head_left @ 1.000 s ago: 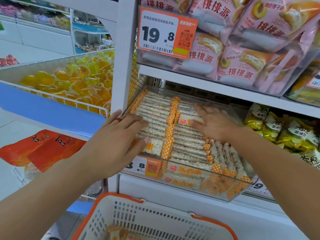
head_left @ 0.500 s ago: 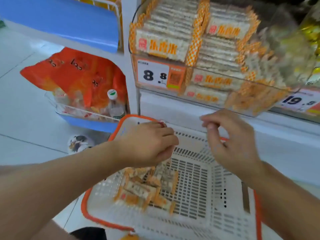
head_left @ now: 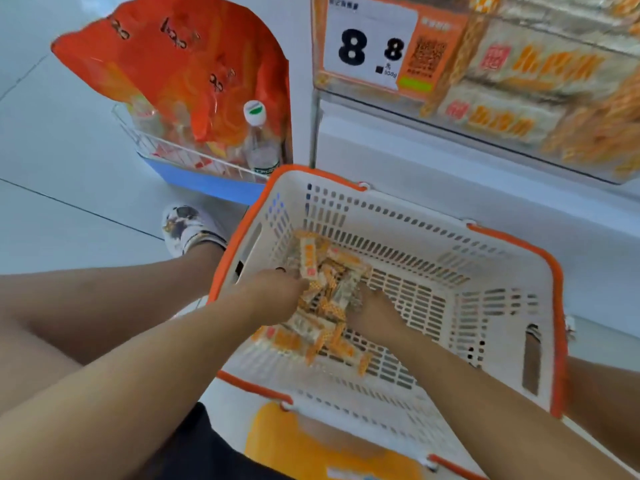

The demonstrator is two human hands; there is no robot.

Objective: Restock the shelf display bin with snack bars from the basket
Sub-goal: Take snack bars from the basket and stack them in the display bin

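Inside the white, orange-rimmed basket (head_left: 491, 271), toward its left half: lying in a loose heap on the slotted floor, small snack bars (head_left: 325, 299) in white-and-orange wrappers, some flat, some tilted. Reaching down into that heap from the left, left hand (head_left: 273, 296), fingers curled around several bars, one bar sticking upright above the knuckles. Pressing into the same heap from the right, right hand (head_left: 375, 315), fingertips buried among the wrappers; cannot tell whether gripping anything or only touching. Both hands sitting close together, the bars between them. Hanging above and behind the basket at upper right, clear shelf display bin (head_left: 540, 133), already holding stacked bars of the same kind, blurred. Clipped to its front left, price tag (head_left: 374, 46) reading 8.8. Standing left of the shelf post, low wire rack (head_left: 194, 161) with orange bags (head_left: 180, 57) and a capped water bottle (head_left: 259, 140). Showing on the pale tiled floor left of the basket, one patterned shoe (head_left: 187, 226).
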